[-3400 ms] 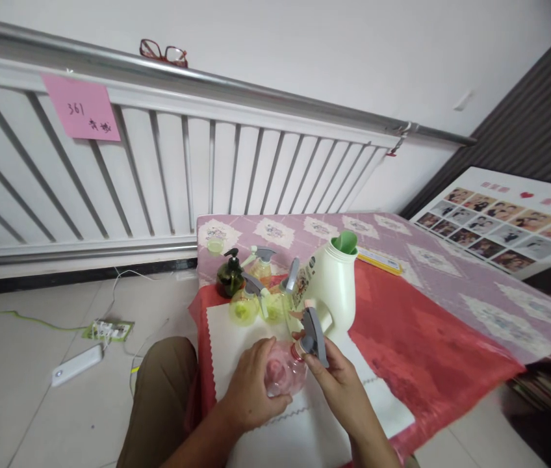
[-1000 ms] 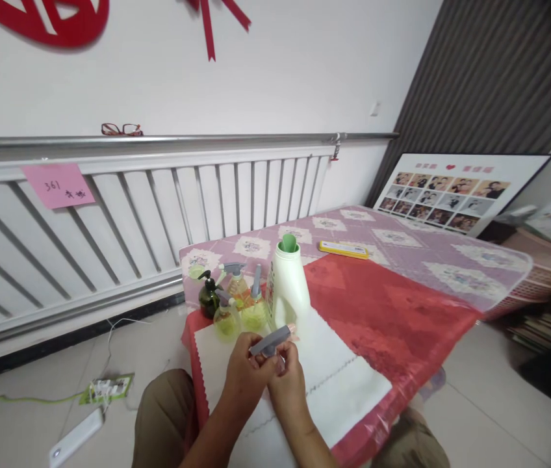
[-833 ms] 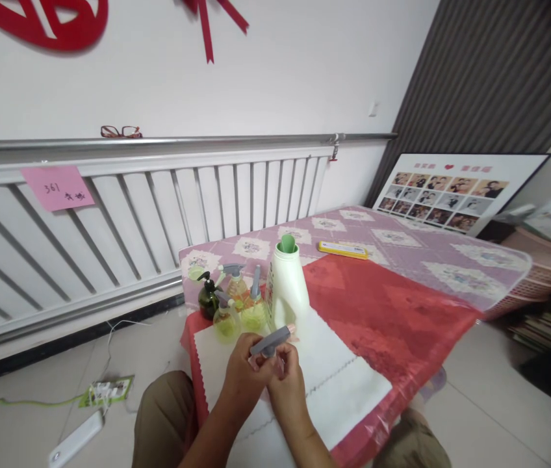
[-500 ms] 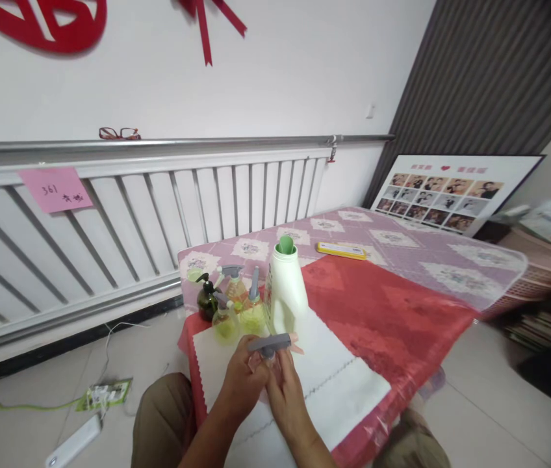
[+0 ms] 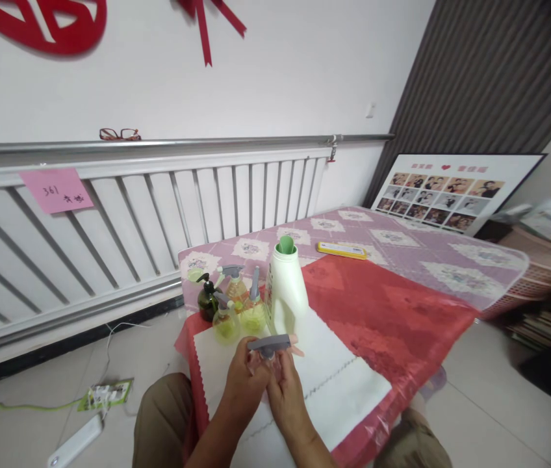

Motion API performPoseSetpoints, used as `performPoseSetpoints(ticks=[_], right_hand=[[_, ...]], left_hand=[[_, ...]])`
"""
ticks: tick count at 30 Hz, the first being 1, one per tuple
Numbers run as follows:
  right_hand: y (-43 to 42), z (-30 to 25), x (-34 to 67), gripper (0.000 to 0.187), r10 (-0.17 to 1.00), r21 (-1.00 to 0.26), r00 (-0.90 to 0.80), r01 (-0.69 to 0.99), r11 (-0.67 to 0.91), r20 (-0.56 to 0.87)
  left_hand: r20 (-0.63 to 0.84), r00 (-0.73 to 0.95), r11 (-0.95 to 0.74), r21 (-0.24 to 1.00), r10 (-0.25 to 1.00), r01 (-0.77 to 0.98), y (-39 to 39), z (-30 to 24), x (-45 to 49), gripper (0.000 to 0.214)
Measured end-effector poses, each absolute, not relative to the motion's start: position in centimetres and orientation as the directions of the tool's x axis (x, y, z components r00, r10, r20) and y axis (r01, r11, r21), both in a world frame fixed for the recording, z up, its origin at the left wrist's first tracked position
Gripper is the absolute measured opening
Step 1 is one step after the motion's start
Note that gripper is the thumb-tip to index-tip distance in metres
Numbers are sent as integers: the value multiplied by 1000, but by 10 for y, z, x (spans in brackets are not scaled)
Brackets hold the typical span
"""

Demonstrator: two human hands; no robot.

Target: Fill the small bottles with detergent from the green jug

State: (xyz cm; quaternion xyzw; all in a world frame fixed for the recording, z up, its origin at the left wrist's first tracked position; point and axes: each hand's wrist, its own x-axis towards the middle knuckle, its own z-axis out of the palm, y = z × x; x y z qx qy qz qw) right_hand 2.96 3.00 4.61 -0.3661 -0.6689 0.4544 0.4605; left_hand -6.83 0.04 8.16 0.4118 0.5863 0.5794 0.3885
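Both my hands close round a small clear pink spray bottle with a grey trigger head, held upright over a white cloth at the near edge of the table. My left hand wraps the bottle from the left. My right hand presses against it from the right, fingers near the neck. The bottle's body is mostly hidden by my fingers.
Behind my hands stand a white jug with a green spout, several small yellow-green spray bottles and a dark green pump bottle. A yellow case lies farther back on the red and pink tablecloth. A radiator cover is at the left.
The view swung up from the tabletop. The grey trigger head, held apart from the bottle 3.4 s ago, now sits on top of it, and it has turned level within the last second.
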Motion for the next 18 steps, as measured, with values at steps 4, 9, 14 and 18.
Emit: performPoseSetpoints(ticks=[4, 9, 14, 18], right_hand=[[30, 47, 25, 37, 928, -976, -300, -73, 207, 219], [30, 49, 21, 33, 961, -986, -250, -143, 85, 119], [31, 43, 20, 35, 972, -991, -209, -107, 84, 106], [29, 40, 21, 40, 966, -988, -213, -80, 132, 146]], left_hand=[[8, -425, -20, 1000, 905, -22, 3, 83, -59, 29], [-4, -479, 5, 1000, 878, 0, 5, 86, -56, 25], [64, -451, -7, 992, 890, 125, 3, 83, -62, 20], [101, -398, -41, 987, 912, 158, 3, 78, -68, 23]])
